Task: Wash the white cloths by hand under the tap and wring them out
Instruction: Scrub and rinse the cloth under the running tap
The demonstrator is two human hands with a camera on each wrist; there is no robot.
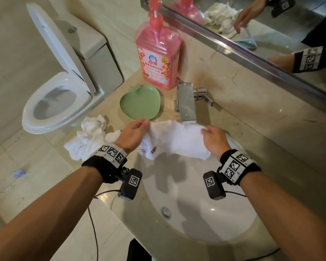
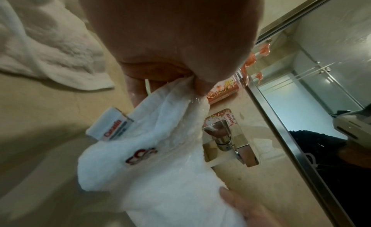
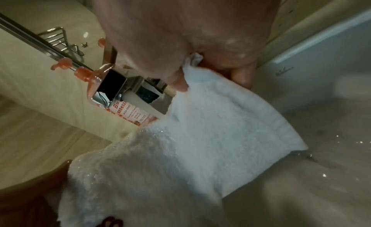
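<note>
A white cloth (image 1: pixel 175 138) with a red logo and a label hangs stretched between both hands over the basin, just below the chrome tap (image 1: pixel 186 102). My left hand (image 1: pixel 134 131) pinches its left top edge; my right hand (image 1: pixel 213 136) pinches the right top edge. In the left wrist view the cloth (image 2: pixel 160 159) looks wet and water runs from the tap (image 2: pixel 226 141) behind it. The right wrist view shows the cloth (image 3: pixel 180 151) glistening under my right hand (image 3: pixel 180 81). More crumpled white cloths (image 1: pixel 90 138) lie on the counter to the left.
A pink detergent pump bottle (image 1: pixel 158 57) and a green heart-shaped dish (image 1: pixel 140 103) stand behind the basin (image 1: pixel 196 213). A mirror (image 1: pixel 271 31) runs along the wall. A toilet (image 1: pixel 60 95) with its lid raised sits to the left, below the counter edge.
</note>
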